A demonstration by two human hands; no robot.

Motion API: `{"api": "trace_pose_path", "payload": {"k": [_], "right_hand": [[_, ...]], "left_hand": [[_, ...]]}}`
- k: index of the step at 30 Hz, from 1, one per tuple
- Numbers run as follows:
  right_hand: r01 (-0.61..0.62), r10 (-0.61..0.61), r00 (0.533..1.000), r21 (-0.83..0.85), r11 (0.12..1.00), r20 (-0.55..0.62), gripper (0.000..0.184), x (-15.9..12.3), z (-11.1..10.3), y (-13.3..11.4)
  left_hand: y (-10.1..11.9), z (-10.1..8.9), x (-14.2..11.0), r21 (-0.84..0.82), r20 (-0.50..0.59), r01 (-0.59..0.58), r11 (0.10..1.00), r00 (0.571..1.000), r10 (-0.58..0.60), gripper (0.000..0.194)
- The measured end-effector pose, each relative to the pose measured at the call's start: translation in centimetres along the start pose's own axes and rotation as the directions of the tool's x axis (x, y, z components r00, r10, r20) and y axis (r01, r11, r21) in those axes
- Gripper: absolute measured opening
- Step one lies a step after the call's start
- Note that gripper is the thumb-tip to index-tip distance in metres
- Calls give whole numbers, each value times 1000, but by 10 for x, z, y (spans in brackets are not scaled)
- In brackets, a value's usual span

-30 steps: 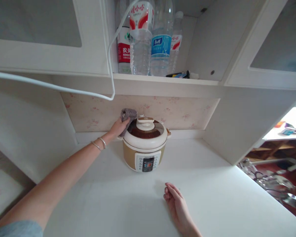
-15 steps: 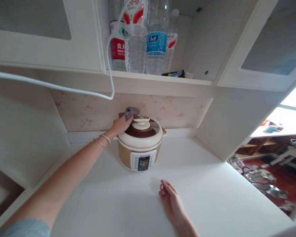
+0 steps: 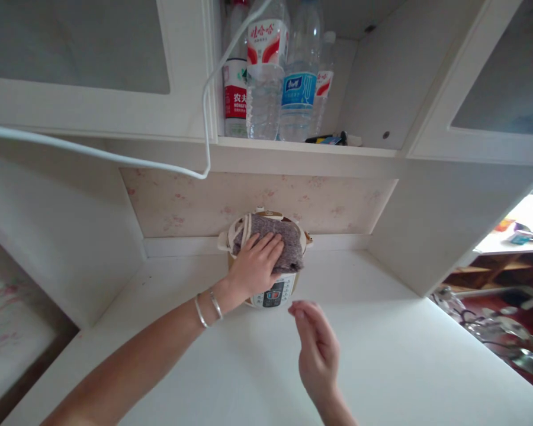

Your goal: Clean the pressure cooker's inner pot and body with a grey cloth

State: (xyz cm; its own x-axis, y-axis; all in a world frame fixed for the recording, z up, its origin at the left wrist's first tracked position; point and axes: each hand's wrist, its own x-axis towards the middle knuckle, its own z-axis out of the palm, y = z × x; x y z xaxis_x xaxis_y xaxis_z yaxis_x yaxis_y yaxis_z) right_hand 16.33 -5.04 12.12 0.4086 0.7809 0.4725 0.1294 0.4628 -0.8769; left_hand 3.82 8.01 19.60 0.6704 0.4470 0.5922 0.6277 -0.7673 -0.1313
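A greyish-brown cloth [image 3: 292, 245] with a pale striped edge lies draped over the lid of the cream-and-gold electric cooker [image 3: 288, 288]. My left hand [image 3: 255, 263], with two bracelets on the wrist, presses the cloth down from above and keeps hold of it, its fingers slightly bent over the fabric. Most of the lid and its handle are hidden under cloth and hand. My right hand [image 3: 318, 349] is in front of the cooker, over the white counter, with its fingers curled closed and nothing visible in them. It touches neither the cooker nor the cloth.
Plastic bottles [image 3: 264, 100] stand on the open shelf [image 3: 306, 147] above. A white cable [image 3: 160, 167] hangs across the left cabinet. Side panels enclose the counter [image 3: 231, 378] left and right. Metal pot lids [image 3: 497, 331] are beyond its right edge.
My left hand has brought the cloth from the lid's rear left side to its front, where it is spread wider. My right hand has risen closer to the cooker. The view has shifted left.
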Motion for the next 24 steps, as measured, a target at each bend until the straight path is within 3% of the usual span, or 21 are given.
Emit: {"api": "trace_pose_path", "payload": {"k": [2, 4, 6, 9, 12, 15, 17, 19, 22, 24], "right_hand": [[233, -225, 971, -121, 965, 76, 18, 33, 18, -36], [342, -294, 936, -301, 890, 195, 24, 68, 32, -52], [335, -246, 940, -488, 806, 238, 32, 97, 40, -47], [276, -119, 955, -662, 697, 272, 44, 122, 38, -19], [243, -48, 960, -740, 627, 275, 57, 136, 29, 6], [212, -25, 970, -785, 582, 243, 84, 158, 22, 15], [203, -11, 970, -792, 576, 241, 83, 179, 19, 16], [200, 14, 967, -794, 574, 254, 67, 201, 18, 16], [171, 54, 970, -819, 548, 238, 50, 228, 21, 16], [136, 53, 978, -802, 581, 204, 45, 243, 25, 17]], "left_hand": [[7, 7, 17, -28, 23, -104, 994, 994, 105, 49], [11, 14, 30, -66, 15, -168, 984, 985, 170, 42], [13, 18, 37, -100, -7, -166, 981, 986, 166, 41], [11, 15, 25, -121, -31, -125, 985, 992, 122, 42], [1, 8, -5, -136, -63, -47, 990, 997, 39, 52], [-18, 10, -41, -184, -93, 133, 974, 984, -152, 51], [-34, 15, -64, -249, -105, 288, 925, 941, -321, 50], [-49, 23, -86, -325, -79, 445, 835, 867, -493, 50], [-59, 35, -123, -391, 39, 632, 669, 738, -673, 49], [-53, 43, -152, -405, 141, 712, 573, 668, -731, 49]]}}
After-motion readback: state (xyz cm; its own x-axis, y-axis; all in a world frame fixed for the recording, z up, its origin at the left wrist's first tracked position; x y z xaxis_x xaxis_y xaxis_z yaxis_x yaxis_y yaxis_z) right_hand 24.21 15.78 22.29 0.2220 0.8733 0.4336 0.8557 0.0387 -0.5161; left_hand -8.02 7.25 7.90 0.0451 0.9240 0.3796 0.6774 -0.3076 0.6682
